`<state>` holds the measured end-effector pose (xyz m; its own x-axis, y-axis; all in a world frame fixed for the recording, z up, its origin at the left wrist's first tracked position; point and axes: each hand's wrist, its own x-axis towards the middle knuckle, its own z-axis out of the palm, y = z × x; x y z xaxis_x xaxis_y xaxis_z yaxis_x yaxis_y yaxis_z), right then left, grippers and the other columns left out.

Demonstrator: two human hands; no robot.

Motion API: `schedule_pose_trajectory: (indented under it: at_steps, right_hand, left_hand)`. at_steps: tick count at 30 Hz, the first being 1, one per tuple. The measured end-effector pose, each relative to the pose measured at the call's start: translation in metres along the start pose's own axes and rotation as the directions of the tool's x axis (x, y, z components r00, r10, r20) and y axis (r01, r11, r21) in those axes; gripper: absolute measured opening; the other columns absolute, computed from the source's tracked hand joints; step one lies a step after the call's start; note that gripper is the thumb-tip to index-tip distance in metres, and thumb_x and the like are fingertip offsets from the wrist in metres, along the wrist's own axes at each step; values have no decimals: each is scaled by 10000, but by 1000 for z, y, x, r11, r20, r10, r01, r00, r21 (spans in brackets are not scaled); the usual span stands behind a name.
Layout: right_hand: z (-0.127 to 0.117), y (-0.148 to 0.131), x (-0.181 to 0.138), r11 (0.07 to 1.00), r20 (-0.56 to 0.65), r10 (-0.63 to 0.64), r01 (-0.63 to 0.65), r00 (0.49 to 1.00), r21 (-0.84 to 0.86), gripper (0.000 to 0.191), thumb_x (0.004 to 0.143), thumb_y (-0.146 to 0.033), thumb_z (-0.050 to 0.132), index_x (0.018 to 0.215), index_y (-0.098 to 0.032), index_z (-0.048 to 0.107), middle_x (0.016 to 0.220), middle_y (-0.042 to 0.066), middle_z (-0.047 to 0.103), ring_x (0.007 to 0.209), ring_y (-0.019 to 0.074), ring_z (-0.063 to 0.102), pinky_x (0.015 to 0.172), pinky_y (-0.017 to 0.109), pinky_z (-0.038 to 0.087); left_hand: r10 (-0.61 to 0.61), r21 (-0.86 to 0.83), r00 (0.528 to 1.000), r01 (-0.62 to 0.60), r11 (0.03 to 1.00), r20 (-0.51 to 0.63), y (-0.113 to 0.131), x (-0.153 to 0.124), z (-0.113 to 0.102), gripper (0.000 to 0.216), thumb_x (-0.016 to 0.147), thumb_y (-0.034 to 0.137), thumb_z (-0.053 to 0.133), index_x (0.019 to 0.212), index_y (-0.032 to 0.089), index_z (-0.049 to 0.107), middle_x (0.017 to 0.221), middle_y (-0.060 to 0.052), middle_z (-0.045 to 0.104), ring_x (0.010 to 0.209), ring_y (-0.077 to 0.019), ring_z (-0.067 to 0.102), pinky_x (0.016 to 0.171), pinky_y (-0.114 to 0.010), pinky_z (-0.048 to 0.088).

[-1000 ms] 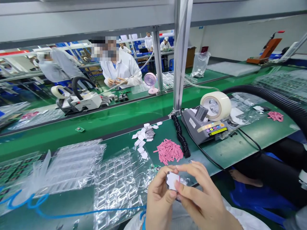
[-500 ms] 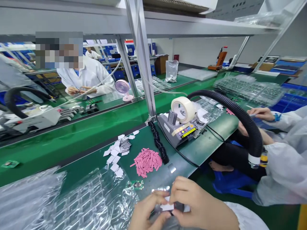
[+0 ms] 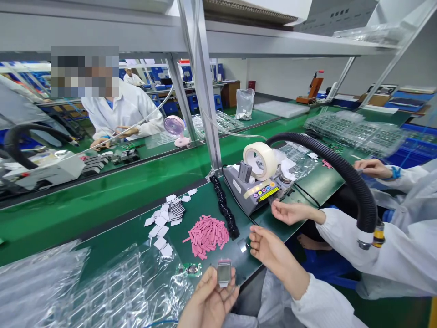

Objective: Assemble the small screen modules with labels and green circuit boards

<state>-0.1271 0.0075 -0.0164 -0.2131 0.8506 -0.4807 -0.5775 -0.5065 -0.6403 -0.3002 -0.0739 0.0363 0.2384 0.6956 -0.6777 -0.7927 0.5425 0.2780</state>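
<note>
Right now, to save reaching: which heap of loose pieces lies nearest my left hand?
The heap of thin pink strips, just beyond your left hand; the flat white pieces lie farther.

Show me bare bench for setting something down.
Bare bench shows left of the white cards, behind the clear gridded tray; a smaller patch lies between the pink strips and bench's front edge, beside a silver piece. Crowded: among cards, strips and black strand.

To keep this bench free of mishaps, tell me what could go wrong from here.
The small grey-faced part could slip, as only the left hand holds it.
The right hand might bump the co-worker's hand, close by at the tape dispenser.
The loose pink strips could scatter if brushed.
</note>
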Motion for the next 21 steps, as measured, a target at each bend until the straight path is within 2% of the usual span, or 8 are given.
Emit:
schedule_pose_trajectory:
  at_steps: [4,8,13,16,19,21]
  right_hand:
    - [5,21,-10,998,10,58,-58,998,20,115,816,-222,625,810,-137,548,627,-57,522,467,52,453,452,174,387]
    - [-6,19,-5,999,-79,41,-38,996,35,74,865,-196,567,835,-132,549,639,-57,523,461,48,457,443,170,396]
    - [-23,-12,20,995,-249,-73,87,966,47,183,923,-308,494,906,-135,551,697,-42,534,493,56,479,453,185,420]
    - [-26,-37,35,988,-301,-144,156,943,18,285,927,-402,464,882,-135,553,692,-36,530,505,64,485,467,203,429]
    - [-19,-55,38,967,-316,-250,249,915,-43,241,910,-355,504,809,-139,538,675,-46,505,513,65,469,485,204,418]
    - [-10,-59,27,937,-296,-349,335,889,-98,181,865,-300,573,759,-162,524,674,-60,481,540,63,454,527,198,415]
  left_hand:
    - [8,-83,1000,-10,997,-21,0,-6,-1,218,615,202,774,714,206,579,849,-76,716,758,-175,648,828,-358,448]
    - [33,-114,999,-36,993,-29,-1,-10,0,226,687,221,719,769,221,509,866,-67,694,735,-173,632,779,-356,450]
    - [20,-105,996,-29,994,-83,1,-12,3,155,796,227,602,853,230,458,935,-64,654,757,-160,613,748,-336,444]
    - [13,-97,996,-22,995,-93,1,-15,3,130,816,233,571,874,222,455,954,-64,634,761,-152,602,736,-323,441]
    - [9,-115,996,-19,993,-87,0,-19,4,125,809,214,571,851,220,454,948,-60,627,758,-150,597,737,-325,439]
    - [8,-140,998,-17,990,-61,-2,-23,5,119,805,206,569,836,219,455,938,-57,627,754,-152,597,744,-331,438]
